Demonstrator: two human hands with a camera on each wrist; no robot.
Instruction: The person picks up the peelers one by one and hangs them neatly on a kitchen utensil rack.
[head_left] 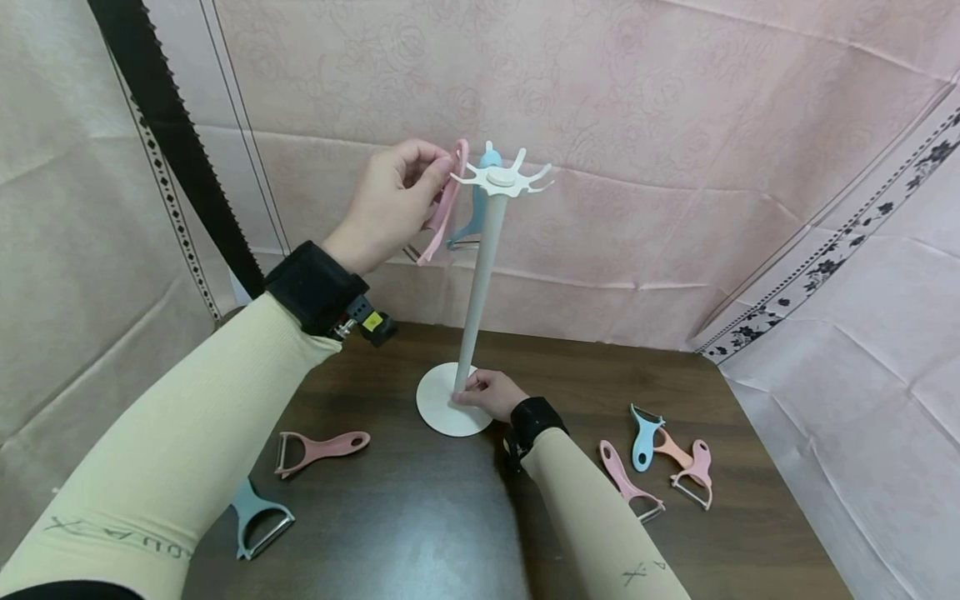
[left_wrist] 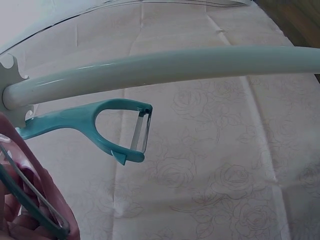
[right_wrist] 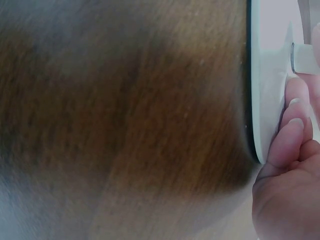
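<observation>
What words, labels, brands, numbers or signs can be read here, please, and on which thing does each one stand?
Left sleeve: dark lettering, perhaps ending in "OU"; the rest is too unclear to read.
Right sleeve: two small dark marks, perhaps "X" and "A"; not certain.
Yellow patch at the left wrist: too small to tell whether it bears text.
Peelers and stand: no readable text.

Dark lettering (head_left: 117, 537) on the left sleeve (head_left: 187, 433) (the word unclear), an X-like mark (head_left: 634, 574) on the right sleeve (head_left: 600, 508)
</observation>
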